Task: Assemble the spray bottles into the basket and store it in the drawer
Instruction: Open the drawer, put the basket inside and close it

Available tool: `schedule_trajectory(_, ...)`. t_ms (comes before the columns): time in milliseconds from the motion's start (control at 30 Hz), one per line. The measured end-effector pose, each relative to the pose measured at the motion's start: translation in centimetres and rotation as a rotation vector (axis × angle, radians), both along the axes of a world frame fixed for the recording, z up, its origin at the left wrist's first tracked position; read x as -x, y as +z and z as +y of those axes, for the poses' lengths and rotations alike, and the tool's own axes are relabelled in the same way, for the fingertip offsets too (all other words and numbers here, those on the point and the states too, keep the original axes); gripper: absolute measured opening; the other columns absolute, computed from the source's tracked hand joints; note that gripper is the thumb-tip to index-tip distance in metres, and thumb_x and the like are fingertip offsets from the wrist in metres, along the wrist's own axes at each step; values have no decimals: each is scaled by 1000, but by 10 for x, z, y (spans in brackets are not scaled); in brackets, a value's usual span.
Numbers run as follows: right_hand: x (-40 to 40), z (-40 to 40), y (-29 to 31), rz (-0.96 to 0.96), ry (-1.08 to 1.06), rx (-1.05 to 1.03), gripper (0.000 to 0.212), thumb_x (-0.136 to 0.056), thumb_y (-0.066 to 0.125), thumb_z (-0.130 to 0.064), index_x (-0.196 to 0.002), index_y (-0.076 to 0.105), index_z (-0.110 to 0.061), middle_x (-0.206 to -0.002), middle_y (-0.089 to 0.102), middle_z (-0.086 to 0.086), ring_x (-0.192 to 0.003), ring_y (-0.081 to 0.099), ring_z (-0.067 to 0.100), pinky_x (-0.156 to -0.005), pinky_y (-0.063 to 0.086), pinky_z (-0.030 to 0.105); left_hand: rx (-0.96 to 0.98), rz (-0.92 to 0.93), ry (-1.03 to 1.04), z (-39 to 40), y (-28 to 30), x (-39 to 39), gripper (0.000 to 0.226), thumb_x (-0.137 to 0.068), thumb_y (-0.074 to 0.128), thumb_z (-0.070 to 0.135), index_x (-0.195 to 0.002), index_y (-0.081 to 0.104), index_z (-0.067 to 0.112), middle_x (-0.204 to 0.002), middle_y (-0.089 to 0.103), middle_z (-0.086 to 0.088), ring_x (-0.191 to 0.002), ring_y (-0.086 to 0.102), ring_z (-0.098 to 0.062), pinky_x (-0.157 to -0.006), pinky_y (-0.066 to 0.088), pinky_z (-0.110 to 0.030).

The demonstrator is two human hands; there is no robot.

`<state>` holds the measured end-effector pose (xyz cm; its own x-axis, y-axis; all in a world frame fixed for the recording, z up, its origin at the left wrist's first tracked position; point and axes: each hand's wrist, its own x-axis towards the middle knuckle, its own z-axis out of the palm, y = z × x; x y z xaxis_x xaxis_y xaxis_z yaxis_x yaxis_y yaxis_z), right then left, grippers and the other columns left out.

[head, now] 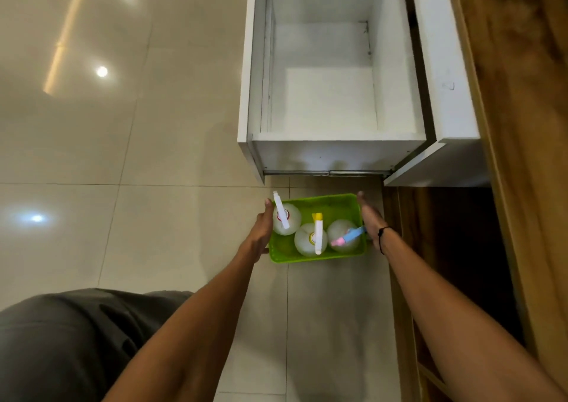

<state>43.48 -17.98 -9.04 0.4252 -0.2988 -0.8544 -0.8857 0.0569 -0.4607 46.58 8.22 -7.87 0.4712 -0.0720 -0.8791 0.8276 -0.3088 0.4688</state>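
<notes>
The bright green rectangular plastic basket [338,203] is showing a smooth, slightly shiny wall. Three round translucent plastic spray bottles [307,241] are looking cloudy and smooth. The large beige floor tiles [92,124] are gleaming glossy, mirroring ceiling lights. The open white laminate drawer [338,151] is appearing matt, riding on a dull metal runner [325,173]. The brown wood-grain cabinet panel [522,94] is looking satin.

My left hand [262,228] and right hand [370,220] flank the green basket [333,202] holding three spray bottles [310,239], below the open white drawer [338,151]
</notes>
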Motion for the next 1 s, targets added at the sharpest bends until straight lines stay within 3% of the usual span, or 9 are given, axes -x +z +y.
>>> schedule_trajectory(100,11,3,31,-10,-10,-33,84,-98,27,-76,-150,49,-15,-150,54,15,-137,53,35,-118,40,53,-8,-45,-8,2,42,-3,80,-95,9,85,-124,69,40,-141,66,-3,-110,65,-15,-73,48,-30)
schedule_trajectory(233,22,7,88,-76,-91,-93,82,-98,34,-74,-154,45,-16,-158,46,12,-143,47,33,-120,38,54,-42,-47,-39,9,102,0,92,-92,11,90,-163,34,36,-168,41,-4,-149,45,-31,-117,42,-58)
schedule_trajectory(367,32,13,162,-115,-107,-154,82,-98,33,-73,-155,42,-15,-160,42,13,-144,46,34,-117,41,54,-39,-74,-45,20,162,13,92,-91,8,90,-163,35,38,-161,49,-6,-146,49,-30,-109,46,-51)
schedule_trajectory(467,35,13,219,-154,-104,-166,71,-101,30,-69,-137,61,-16,-124,75,5,-103,74,17,-72,62,30,-16,-123,-26,31,198,17,86,-93,8,88,-145,54,38,-133,67,-3,-120,63,-22,-93,50,-43)
schedule_trajectory(567,25,11,270,-213,-31,-163,65,-103,23,-66,-93,68,-19,-56,73,-8,-45,69,5,-31,45,18,6,-203,-19,37,233,11,74,-92,9,88,-121,61,43,-108,67,5,-100,65,-13,-78,53,-37)
schedule_trajectory(633,13,8,293,-254,30,-90,67,-101,24,-71,-88,68,-22,-58,74,-8,-49,71,8,-37,49,18,3,-258,-22,39,255,1,78,-92,9,88,-127,60,41,-111,67,0,-100,65,-15,-72,53,-34)
schedule_trajectory(700,-2,1,310,-290,39,-39,71,-96,25,-78,-96,70,-23,-85,75,-3,-70,69,16,-63,54,28,0,-315,-33,38,276,-15,82,-92,8,89,-130,62,40,-112,67,-2,-100,67,-18,-72,54,-34)
schedule_trajectory(833,-52,-12,344,-336,81,33,91,-91,24,-85,-146,51,-18,-120,47,2,-86,49,14,-75,41,32,2,-415,-64,26,314,-69,90,-92,6,89,-132,66,35,-110,70,-7,-99,69,-22,-74,55,-35)
schedule_trajectory(1000,-115,-30,367,-317,40,87,71,-87,28,-89,-86,56,-25,-93,60,10,-82,61,23,-60,46,32,16,-450,-78,-8,333,-144,96,-93,6,89,-135,64,24,-114,69,-17,-106,67,-29,-86,55,-42)
